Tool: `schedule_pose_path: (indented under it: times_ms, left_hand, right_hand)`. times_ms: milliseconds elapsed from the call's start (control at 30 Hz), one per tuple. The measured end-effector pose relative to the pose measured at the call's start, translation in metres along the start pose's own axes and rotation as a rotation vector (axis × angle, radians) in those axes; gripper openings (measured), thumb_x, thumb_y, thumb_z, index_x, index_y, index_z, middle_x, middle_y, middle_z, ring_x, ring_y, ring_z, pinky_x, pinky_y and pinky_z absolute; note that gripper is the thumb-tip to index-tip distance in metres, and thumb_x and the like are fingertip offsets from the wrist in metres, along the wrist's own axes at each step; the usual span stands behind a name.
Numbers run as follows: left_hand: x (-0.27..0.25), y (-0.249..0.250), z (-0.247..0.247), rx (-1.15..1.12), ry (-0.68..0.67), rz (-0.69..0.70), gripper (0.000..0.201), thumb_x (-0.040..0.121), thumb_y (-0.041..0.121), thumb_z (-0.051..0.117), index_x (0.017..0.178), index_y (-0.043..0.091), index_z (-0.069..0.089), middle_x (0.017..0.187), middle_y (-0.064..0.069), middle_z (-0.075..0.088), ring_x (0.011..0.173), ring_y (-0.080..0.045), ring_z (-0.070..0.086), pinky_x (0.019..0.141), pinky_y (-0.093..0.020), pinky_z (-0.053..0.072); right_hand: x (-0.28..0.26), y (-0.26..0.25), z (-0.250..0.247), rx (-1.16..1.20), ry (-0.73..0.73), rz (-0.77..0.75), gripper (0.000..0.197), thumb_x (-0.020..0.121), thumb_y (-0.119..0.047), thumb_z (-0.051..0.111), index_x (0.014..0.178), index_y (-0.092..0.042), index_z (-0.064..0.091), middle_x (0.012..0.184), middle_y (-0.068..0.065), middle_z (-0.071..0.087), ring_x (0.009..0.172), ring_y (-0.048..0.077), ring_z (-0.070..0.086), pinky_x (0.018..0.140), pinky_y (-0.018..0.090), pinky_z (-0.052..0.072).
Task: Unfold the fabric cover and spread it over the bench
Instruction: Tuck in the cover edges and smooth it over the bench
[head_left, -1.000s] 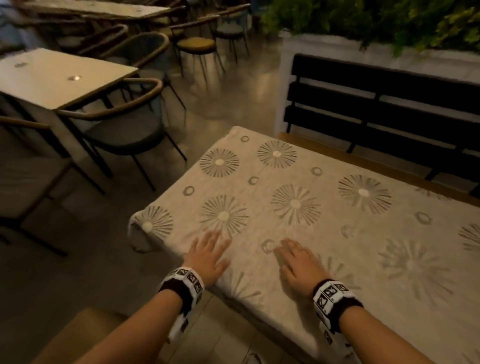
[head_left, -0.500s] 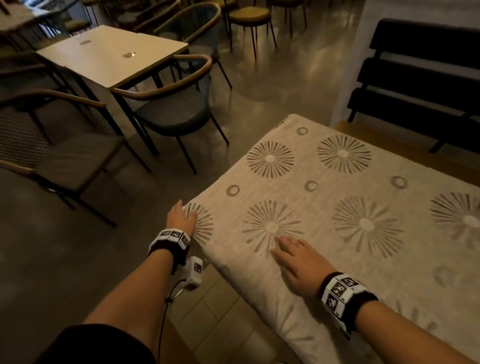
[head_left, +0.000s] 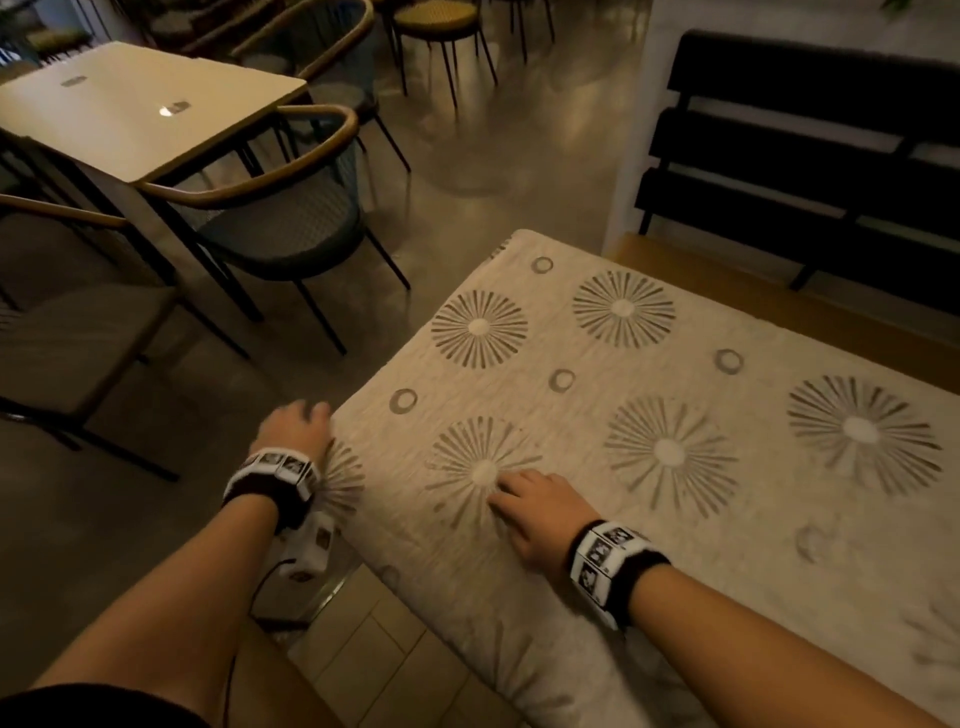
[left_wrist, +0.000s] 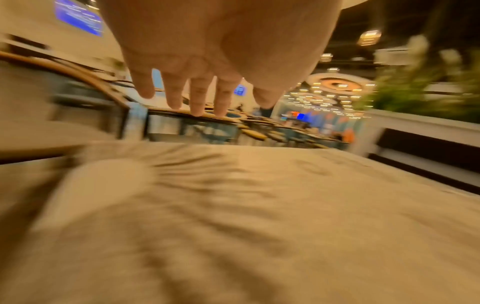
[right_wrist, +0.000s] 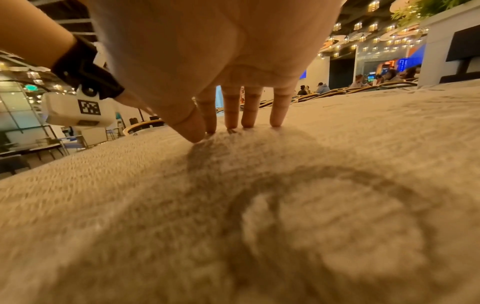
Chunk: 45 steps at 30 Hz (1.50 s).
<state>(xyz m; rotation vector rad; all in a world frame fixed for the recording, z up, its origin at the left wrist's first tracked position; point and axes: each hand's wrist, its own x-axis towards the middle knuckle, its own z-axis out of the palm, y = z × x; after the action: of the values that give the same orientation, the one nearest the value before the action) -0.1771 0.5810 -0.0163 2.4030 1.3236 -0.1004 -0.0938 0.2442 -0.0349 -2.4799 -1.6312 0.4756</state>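
The right hand (right_wrist: 221, 61) reaches down with straight fingers (right_wrist: 231, 115), their tips and the thumb pressing the beige fabric cover (right_wrist: 259, 216); the left wrist's camera (right_wrist: 75, 111) shows just beyond.

Wooden bench (head_left: 779, 306) w/ dark slat back, beige starburst-print fabric cover (head_left: 649, 395) spread flat over seat

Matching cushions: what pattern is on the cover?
Beige cover with grey sunburst circles and small rings; clearest in the head view.
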Motion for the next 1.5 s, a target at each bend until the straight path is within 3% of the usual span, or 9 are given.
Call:
schedule_pose_path:
  times_ms: [200, 433, 533, 733, 933, 1133, 1300, 1367, 1500]
  left_hand:
    - [-0.074, 0.129, 0.066, 0.163, -0.298, 0.642, 0.048, 0.093, 0.041, 0.049, 0.133, 0.015, 0.052, 0.135, -0.008, 0.051, 0.126, -0.028, 0.045, 0.104, -0.04, 0.038]
    - [-0.204, 0.151, 0.121, 0.005, -0.35, 0.995, 0.054, 0.085, 0.049, 0.041, 0.118, 0.013, 0.065, 0.115, -0.007, 0.065, 0.109, -0.025, 0.058, 0.097, -0.032, 0.042]
    - [-0.217, 0.159, 0.129, 0.075, -0.448, 0.96, 0.048, 0.092, 0.044, 0.046, 0.133, 0.019, 0.053, 0.133, 0.001, 0.053, 0.124, -0.015, 0.046, 0.103, -0.023, 0.03]
    - [-0.127, 0.209, 0.092, 0.177, -0.354, 0.821, 0.059, 0.091, 0.042, 0.053, 0.143, 0.017, 0.04, 0.146, -0.005, 0.042, 0.132, -0.024, 0.041, 0.108, -0.034, 0.033]
    - [0.02, 0.246, 0.055, 0.135, -0.252, 0.687, 0.054, 0.091, 0.032, 0.057, 0.14, 0.014, 0.044, 0.142, -0.011, 0.046, 0.128, -0.029, 0.046, 0.106, -0.036, 0.038]
    - [0.169, 0.285, 0.057, 0.08, -0.209, 0.752, 0.056, 0.094, 0.028, 0.051, 0.145, 0.011, 0.036, 0.147, -0.013, 0.037, 0.132, -0.033, 0.04, 0.108, -0.04, 0.035]
    - [0.232, 0.321, 0.074, 0.069, -0.396, 0.718, 0.059, 0.1, 0.035, 0.04, 0.153, 0.025, 0.018, 0.157, -0.009, 0.022, 0.14, -0.03, 0.032, 0.113, -0.038, 0.028]
    - [0.246, 0.334, 0.08, 0.092, -0.46, 0.775, 0.058, 0.1, 0.034, 0.042, 0.153, 0.027, 0.019, 0.154, -0.009, 0.032, 0.137, -0.028, 0.039, 0.111, -0.037, 0.032]
    - [0.267, 0.348, 0.087, -0.107, -0.424, 0.75, 0.045, 0.092, 0.018, 0.057, 0.137, 0.023, 0.051, 0.128, -0.009, 0.06, 0.11, -0.026, 0.06, 0.086, -0.026, 0.046]
  right_hand:
    - [0.0, 0.006, -0.019, 0.086, -0.042, 0.079, 0.04, 0.081, -0.035, 0.039, 0.106, -0.014, 0.062, 0.111, 0.012, 0.058, 0.101, 0.036, 0.054, 0.079, 0.043, 0.048]
    - [-0.119, 0.062, -0.014, 0.255, 0.045, 0.42, 0.04, 0.082, -0.033, 0.038, 0.111, -0.02, 0.063, 0.114, 0.005, 0.06, 0.106, 0.029, 0.056, 0.088, 0.041, 0.047]
    - [-0.177, 0.079, -0.01, 0.282, 0.009, 0.528, 0.041, 0.087, -0.029, 0.04, 0.121, -0.018, 0.061, 0.13, 0.004, 0.054, 0.121, 0.027, 0.05, 0.101, 0.037, 0.04]
    - [-0.146, 0.115, -0.046, 0.252, 0.048, 0.54, 0.038, 0.092, -0.029, 0.042, 0.124, -0.019, 0.059, 0.134, 0.002, 0.053, 0.122, 0.024, 0.048, 0.1, 0.037, 0.041]
    - [-0.003, 0.142, -0.1, 0.233, 0.068, 0.438, 0.044, 0.091, -0.026, 0.042, 0.133, -0.018, 0.054, 0.139, 0.001, 0.048, 0.127, 0.024, 0.045, 0.104, 0.036, 0.039]
    - [0.156, 0.198, -0.139, 0.227, 0.131, 0.524, 0.044, 0.094, -0.023, 0.045, 0.137, -0.018, 0.048, 0.145, 0.004, 0.043, 0.132, 0.022, 0.041, 0.109, 0.031, 0.032]
    - [0.242, 0.235, -0.157, 0.121, 0.081, 0.565, 0.047, 0.094, -0.027, 0.042, 0.14, -0.022, 0.043, 0.149, 0.003, 0.038, 0.136, 0.026, 0.036, 0.109, 0.035, 0.032]
    - [0.269, 0.248, -0.162, 0.044, 0.042, 0.558, 0.051, 0.093, -0.029, 0.042, 0.144, -0.024, 0.038, 0.153, 0.002, 0.031, 0.139, 0.026, 0.032, 0.111, 0.039, 0.031]
    - [0.315, 0.268, -0.162, -0.016, -0.013, 0.545, 0.055, 0.095, -0.028, 0.038, 0.149, -0.024, 0.027, 0.157, 0.003, 0.023, 0.141, 0.027, 0.028, 0.112, 0.039, 0.028]
